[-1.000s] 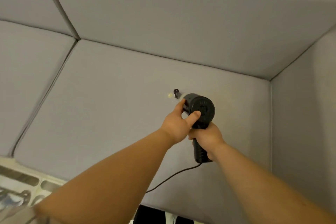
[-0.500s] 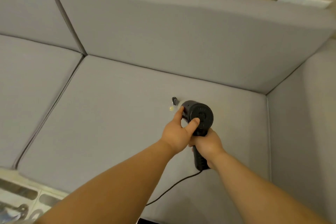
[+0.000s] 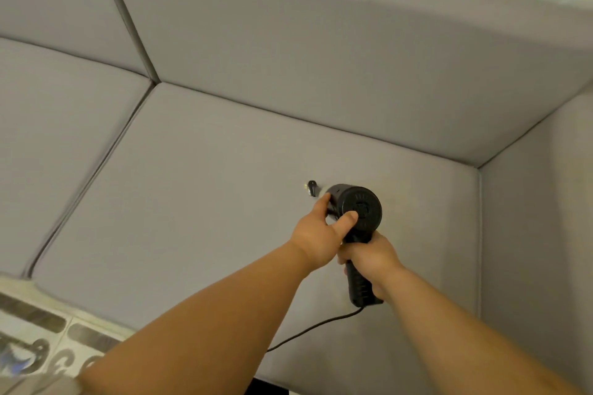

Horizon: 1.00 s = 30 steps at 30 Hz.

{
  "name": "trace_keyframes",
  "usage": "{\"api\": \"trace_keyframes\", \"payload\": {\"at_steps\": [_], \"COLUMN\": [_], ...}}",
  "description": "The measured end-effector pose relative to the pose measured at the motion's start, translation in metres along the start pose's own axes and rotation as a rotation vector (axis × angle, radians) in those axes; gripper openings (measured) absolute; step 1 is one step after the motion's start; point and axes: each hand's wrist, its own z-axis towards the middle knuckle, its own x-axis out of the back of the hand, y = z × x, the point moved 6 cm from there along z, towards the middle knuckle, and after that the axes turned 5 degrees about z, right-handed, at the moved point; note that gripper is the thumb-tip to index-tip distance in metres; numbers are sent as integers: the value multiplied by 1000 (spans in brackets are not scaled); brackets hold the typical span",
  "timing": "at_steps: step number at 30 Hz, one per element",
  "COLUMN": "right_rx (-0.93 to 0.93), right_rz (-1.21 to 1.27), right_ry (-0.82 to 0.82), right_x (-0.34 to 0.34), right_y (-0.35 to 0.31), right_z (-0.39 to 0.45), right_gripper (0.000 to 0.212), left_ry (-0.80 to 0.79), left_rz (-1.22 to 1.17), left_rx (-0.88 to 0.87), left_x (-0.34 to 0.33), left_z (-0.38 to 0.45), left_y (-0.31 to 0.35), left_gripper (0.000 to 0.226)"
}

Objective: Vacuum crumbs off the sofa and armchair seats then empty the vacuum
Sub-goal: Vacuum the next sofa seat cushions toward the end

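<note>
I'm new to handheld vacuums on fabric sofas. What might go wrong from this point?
The cord trails off the seat's front edge and may snag or tug. The nozzle is small, so the pale crumb beside it might get pushed away. Both the left hand and right hand are busy on the vacuum.

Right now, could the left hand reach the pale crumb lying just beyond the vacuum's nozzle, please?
Probably yes: the left hand grips the vacuum barrel close behind the crumb, and only bare seat cushion lies between.
</note>
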Motion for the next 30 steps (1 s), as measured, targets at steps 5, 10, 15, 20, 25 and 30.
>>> {"api": "trace_keyframes", "payload": {"at_steps": [5, 10, 15, 20, 25, 30], "right_rx": [-10, -13, 11, 84, 119, 78], "right_rz": [-6, -21, -48, -63, -64, -85], "right_ry": [-14, -25, -15, 5, -8, -12], "right_x": [10, 20, 20, 13, -9, -24], "right_y": [10, 22, 20, -3, -35, -41], "right_z": [-13, -24, -29, -22, 6, 29], "right_gripper": [29, 29, 31, 31, 37, 37], "left_ry": [1, -3, 31, 97, 125, 81], "left_rz": [-24, -46, -48, -44, -47, -44], "left_rx": [12, 19, 9, -43, -55, -17], "left_x": [-14, -28, -27, -9, 23, 38], "left_z": [-14, -26, -30, -22, 5, 27], "left_y": [-2, -7, -9, 2, 11, 7], "left_gripper": [74, 74, 73, 72, 72, 71]}}
